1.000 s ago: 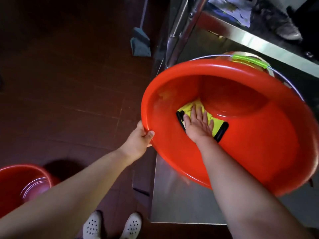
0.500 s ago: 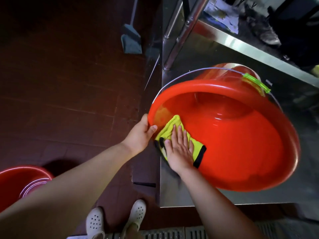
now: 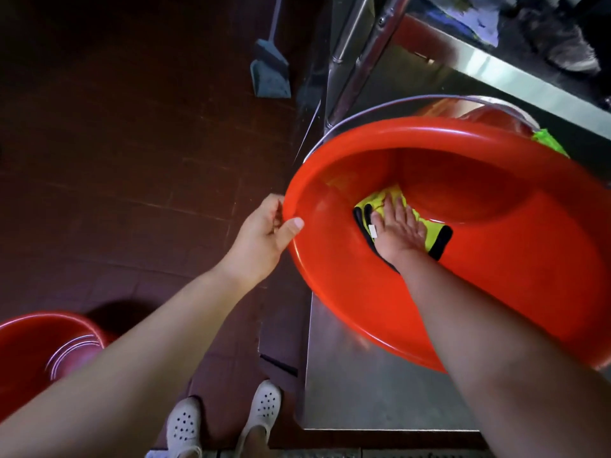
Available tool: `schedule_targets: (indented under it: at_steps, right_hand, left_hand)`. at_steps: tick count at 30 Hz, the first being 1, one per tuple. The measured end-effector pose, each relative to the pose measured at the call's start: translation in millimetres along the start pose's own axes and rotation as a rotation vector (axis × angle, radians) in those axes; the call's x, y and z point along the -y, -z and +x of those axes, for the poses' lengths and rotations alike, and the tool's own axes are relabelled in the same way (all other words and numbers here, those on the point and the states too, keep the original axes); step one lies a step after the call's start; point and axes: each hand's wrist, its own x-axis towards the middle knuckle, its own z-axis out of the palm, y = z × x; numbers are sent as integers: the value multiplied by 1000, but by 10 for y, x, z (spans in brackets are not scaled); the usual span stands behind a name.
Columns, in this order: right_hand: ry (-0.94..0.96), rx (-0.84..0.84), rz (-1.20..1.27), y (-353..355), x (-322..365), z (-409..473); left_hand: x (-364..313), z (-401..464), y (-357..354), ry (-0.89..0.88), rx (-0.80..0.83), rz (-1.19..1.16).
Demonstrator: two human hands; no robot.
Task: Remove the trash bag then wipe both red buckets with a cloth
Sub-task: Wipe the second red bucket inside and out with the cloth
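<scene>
A large red bucket (image 3: 515, 285) lies tilted toward me on a steel table (image 3: 363, 385), its mouth facing me. My left hand (image 3: 264, 239) grips its rim at the left edge. Inside, my right hand (image 3: 398, 231) presses flat on a yellow cloth with black trim (image 3: 433, 233) against the bucket's inner wall, near the bottom. The bucket's wire handle with a green grip (image 3: 547, 143) hangs behind it. A second red bucket (image 3: 36, 345) stands on the floor at the lower left.
A blue dustpan (image 3: 269, 74) stands on the dark tiled floor beyond. Steel table legs (image 3: 363, 54) rise behind the bucket, and a lower shelf (image 3: 496, 71) holds papers and shoes. My white shoes (image 3: 224, 421) are beside the table's corner.
My right hand slid the cloth from the bucket's rim by my left hand back down inside, toward the bottom. The left hand kept hold of the rim.
</scene>
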Motion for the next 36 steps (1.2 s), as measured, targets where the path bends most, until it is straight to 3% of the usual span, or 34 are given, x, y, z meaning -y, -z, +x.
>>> schedule_targets:
  at_steps: [4, 10, 13, 17, 24, 28, 31, 34, 36]
  right_hand:
    - [-23, 2, 113, -17, 59, -101]
    - [158, -42, 119, -237, 428, -1036]
    - [267, -31, 59, -351, 477, -1580]
    - [318, -16, 32, -387, 421, -1737]
    - [180, -36, 49, -245, 333, -1001]
    - [80, 1, 73, -101, 192, -514]
    - [14, 6, 48, -33, 61, -254]
    - [16, -1, 9, -33, 38, -155]
    - [5, 5, 14, -37, 74, -181]
  left_hand:
    - [231, -283, -278, 221, 186, -177]
    - [371, -319, -321, 253, 80, -189]
    - [378, -347, -271, 196, 35, -53]
    - [225, -363, -90, 196, 110, 114]
    - [-151, -163, 326, 26, 205, 534]
    - [-343, -83, 382, -47, 193, 645]
    - [-343, -75, 354, -55, 158, 578]
    - [-175, -139, 270, 25, 125, 275]
    - [14, -226, 196, 80, 149, 192]
